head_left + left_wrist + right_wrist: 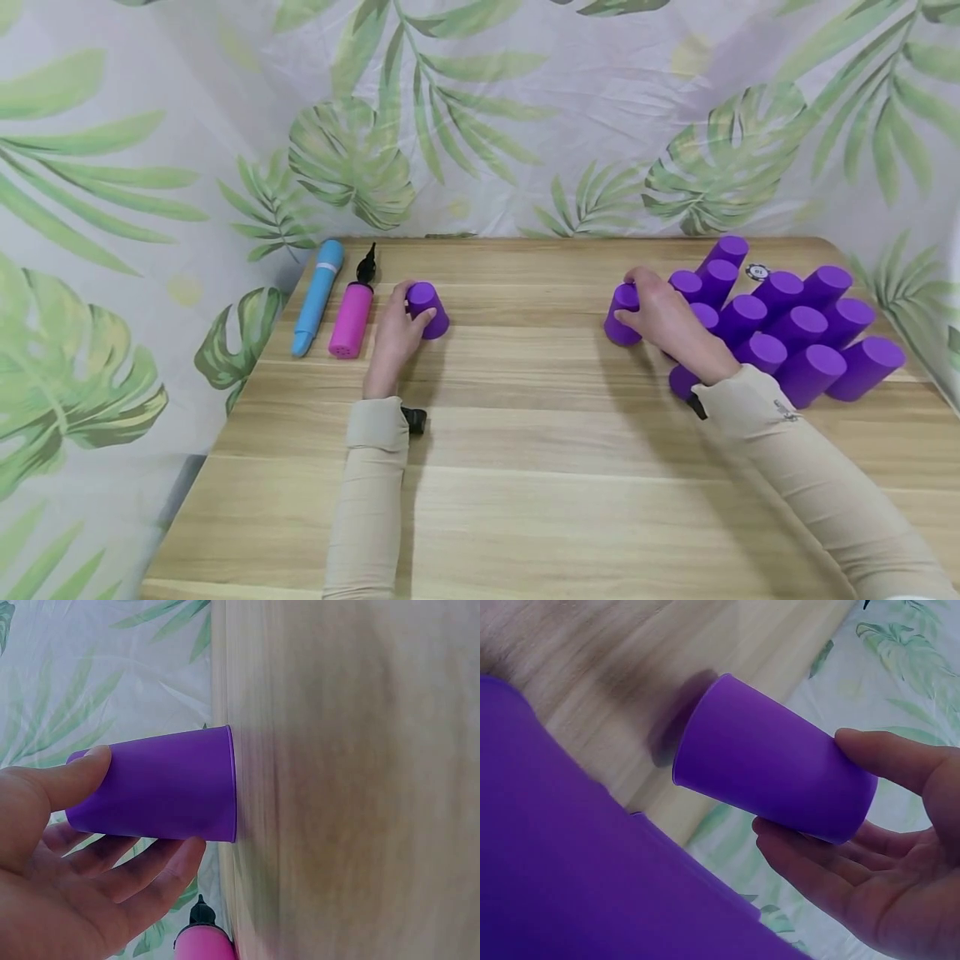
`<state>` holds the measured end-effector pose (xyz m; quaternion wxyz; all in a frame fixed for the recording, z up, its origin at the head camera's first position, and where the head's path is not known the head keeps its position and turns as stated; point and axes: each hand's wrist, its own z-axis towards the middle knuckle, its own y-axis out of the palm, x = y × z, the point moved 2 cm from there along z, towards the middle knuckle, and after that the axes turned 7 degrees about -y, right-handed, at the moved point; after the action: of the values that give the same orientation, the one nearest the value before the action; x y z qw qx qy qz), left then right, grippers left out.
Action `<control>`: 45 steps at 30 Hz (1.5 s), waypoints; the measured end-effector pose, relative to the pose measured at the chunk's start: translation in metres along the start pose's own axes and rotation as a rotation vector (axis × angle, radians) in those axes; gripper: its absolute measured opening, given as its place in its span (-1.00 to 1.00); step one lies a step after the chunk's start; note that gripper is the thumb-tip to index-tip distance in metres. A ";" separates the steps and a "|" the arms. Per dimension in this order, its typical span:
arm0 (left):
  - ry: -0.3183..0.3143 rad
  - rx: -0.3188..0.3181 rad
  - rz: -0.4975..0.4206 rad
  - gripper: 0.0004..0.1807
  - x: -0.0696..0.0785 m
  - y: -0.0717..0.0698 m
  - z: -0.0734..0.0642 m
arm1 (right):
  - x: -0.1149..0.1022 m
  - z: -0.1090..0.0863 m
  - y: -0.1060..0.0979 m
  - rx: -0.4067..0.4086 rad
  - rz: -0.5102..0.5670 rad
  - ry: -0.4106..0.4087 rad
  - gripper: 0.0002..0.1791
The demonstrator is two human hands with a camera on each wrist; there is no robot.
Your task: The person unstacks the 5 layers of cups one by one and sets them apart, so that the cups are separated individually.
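Observation:
On the left of the table, an upside-down purple cup [430, 314] stands with its rim on the wood. My left hand [397, 337] holds this cup [161, 787], the thumb on one side and the fingers along the other. Further right, my right hand [671, 321] grips another upside-down purple cup [619, 323] between thumb and fingers. In the right wrist view a shadow lies beside the rim of that cup [772, 761], which looks slightly off the table. Several more purple cups [798, 327] stand upside down close to the right forearm, some partly hidden by it.
A pink hand pump [351, 321] with a black nozzle and a blue tube-shaped object [318, 296] lie left of my left hand. A round black-and-white chip [757, 272] lies behind the cups. Leaf-patterned cloth [480, 125] hangs along the table's back edge.

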<state>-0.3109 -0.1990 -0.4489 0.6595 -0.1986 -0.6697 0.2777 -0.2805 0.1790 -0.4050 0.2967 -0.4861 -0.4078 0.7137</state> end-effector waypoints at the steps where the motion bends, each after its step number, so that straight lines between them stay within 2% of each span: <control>1: -0.002 -0.001 -0.004 -0.34 0.000 0.000 0.000 | 0.001 0.000 0.000 -0.001 -0.001 -0.001 -0.44; 12: -0.002 -0.004 -0.021 -0.32 0.000 0.002 0.001 | 0.016 -0.001 0.002 -0.011 0.014 0.042 -0.45; 28: 0.005 -0.010 -0.024 -0.33 -0.002 0.001 0.001 | 0.017 0.003 0.000 -0.042 0.039 0.045 -0.51; 45: 0.024 -0.049 0.002 -0.34 0.012 0.014 -0.004 | 0.019 0.011 -0.005 -0.079 0.009 0.065 -0.49</control>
<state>-0.3091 -0.1803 -0.4480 0.6622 -0.2188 -0.6680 0.2596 -0.2974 0.1933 -0.4072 0.2869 -0.5223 -0.4236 0.6822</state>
